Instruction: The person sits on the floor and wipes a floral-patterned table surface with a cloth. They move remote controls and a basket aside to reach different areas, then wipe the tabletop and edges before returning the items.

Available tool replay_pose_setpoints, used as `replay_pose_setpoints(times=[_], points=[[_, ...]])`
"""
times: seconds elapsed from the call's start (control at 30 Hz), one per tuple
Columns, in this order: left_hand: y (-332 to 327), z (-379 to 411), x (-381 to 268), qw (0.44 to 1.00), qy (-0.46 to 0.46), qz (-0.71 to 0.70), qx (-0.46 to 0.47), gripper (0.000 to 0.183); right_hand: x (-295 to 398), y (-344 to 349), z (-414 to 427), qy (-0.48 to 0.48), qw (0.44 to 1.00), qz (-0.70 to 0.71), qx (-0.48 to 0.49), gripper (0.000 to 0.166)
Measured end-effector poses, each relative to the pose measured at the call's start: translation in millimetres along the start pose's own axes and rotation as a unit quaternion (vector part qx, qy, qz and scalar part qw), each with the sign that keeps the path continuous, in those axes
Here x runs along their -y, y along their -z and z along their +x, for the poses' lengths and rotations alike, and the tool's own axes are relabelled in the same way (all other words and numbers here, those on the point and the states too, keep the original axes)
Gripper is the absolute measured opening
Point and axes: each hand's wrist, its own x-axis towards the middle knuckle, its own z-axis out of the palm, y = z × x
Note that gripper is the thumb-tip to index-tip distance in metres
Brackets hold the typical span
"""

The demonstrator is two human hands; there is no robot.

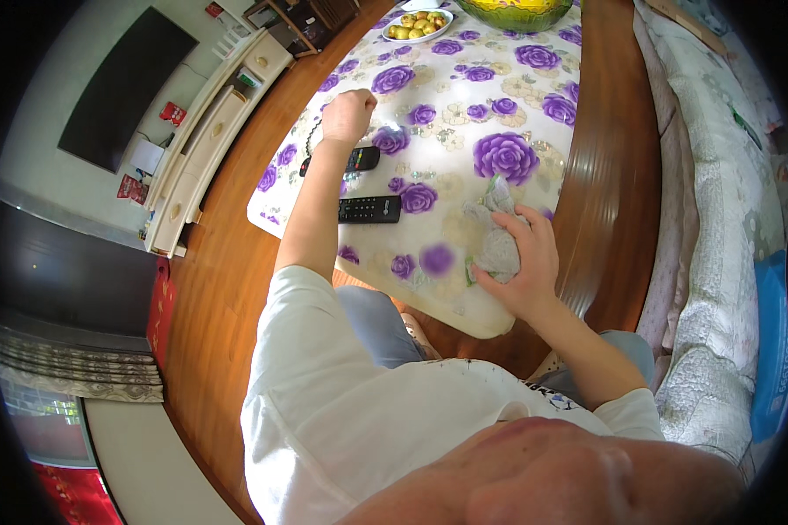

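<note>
My right hand (528, 262) grips a crumpled light-grey cloth (496, 243) with green edging at the near right corner of the table. The cloth rests on the floral tablecloth (446, 164), which has purple roses. Farther left, my left hand (348, 115) is curled above the table; its fingers are mostly hidden, so whether it holds anything does not show. A dark coiled cord (312, 136) lies beside that wrist. Under my left forearm are two black remote controls, a far one (364, 159) and a near one (371, 209), each partly covered by the arm.
A white plate (387, 34) of round yellowish fruit and a green glass bowl (519, 20) stand at the far end. A sofa with a quilted cover (709, 197) lines the right. Left, across the wooden floor (217, 275), is a cream TV cabinet (203, 144) below a television (128, 88).
</note>
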Motion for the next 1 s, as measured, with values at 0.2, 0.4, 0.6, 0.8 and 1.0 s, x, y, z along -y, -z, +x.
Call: replay_pose_setpoints(times=[0.2,0.4,0.6,0.8,1.0], points=[[8.7,49.3,-53.4,0.948,-0.145,-0.112,-0.259,0.007,-6.3,3.3,0.8,-0.003,1.0,-0.007,-0.005,0.064],[-49.2,195.0,-14.1,0.963,-0.029,-0.037,-0.266,0.02,-5.0,-0.3,-0.3,0.013,0.999,0.035,0.014,0.066],[-56.5,190.1,-32.1,0.962,0.024,-0.175,-0.207,0.03,-10.0,4.4,1.7,0.017,0.999,0.035,0.012,0.067],[16.5,74.5,-90.7,0.852,-0.088,-0.493,-0.15,0.033,-6.5,6.1,2.5,0.003,1.0,0.011,0.017,0.064],[15.1,-83.9,-143.5,0.816,-0.254,-0.494,-0.158,0.023,0.9,8.2,12.1,0.048,0.993,-0.055,0.09,0.055]])
